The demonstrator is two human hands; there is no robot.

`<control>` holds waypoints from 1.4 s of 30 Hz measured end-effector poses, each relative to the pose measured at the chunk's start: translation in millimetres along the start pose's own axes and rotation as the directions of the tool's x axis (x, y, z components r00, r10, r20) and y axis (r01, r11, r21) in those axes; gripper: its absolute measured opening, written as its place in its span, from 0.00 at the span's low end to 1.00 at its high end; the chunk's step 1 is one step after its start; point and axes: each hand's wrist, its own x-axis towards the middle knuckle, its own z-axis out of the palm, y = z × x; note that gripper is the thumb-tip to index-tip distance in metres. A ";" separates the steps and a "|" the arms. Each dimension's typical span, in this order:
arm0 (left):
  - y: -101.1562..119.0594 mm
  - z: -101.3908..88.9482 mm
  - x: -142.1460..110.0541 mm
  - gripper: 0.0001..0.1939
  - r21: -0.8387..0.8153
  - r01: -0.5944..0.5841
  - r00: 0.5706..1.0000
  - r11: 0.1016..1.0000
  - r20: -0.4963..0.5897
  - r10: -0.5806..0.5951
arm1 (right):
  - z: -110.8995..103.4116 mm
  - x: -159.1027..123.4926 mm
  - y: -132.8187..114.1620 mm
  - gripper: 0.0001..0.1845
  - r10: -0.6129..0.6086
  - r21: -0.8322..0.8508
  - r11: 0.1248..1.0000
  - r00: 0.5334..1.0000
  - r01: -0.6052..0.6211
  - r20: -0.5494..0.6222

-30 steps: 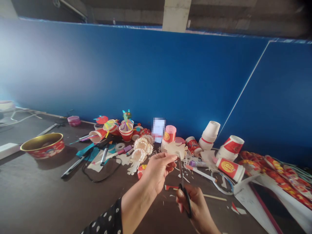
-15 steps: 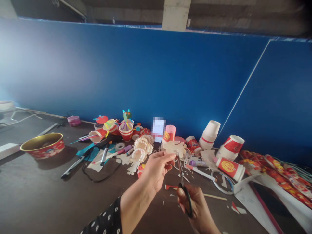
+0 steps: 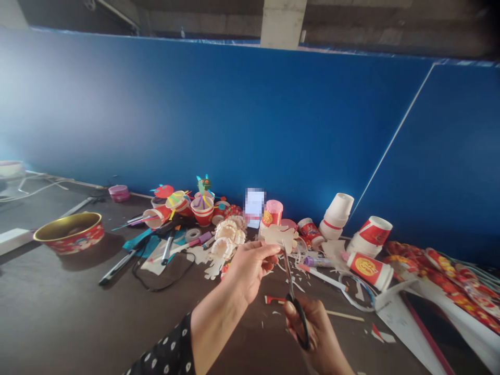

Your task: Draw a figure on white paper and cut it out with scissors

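– Scissors [image 3: 290, 284] crept slightly left, yeah?
– Yep, one pair, handles gripped by the right hand [image 3: 314, 323]. Left hand [image 3: 249, 266] is pinching one lobed off-white paper cutout [image 3: 277, 236] by the blade tips.

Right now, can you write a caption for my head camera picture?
Black-handled scissors meet a cream paper cutout.

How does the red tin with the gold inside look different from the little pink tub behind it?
The red tin is clearly wider than the pink tub. The tin has colorful printed pictures on its side; the tub looks plain pink-purple. The tin sits nearer you, while the tub stands back near the blue partition. Both are round, low and upright on the dark table.
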 end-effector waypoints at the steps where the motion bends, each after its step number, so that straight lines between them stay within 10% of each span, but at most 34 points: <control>1: 0.6 -0.3 -0.1 0.05 0.008 0.002 1.000 1.000 0.003 -0.002 | 0.2 -0.6 -0.6 0.31 0.002 0.000 1.000 1.000 -0.002 -0.006; 42: 16.9 -4.5 -0.6 0.09 0.096 -0.015 0.996 0.995 0.084 0.007 | -9.6 3.7 7.4 0.28 0.023 0.115 0.992 0.980 -0.047 0.200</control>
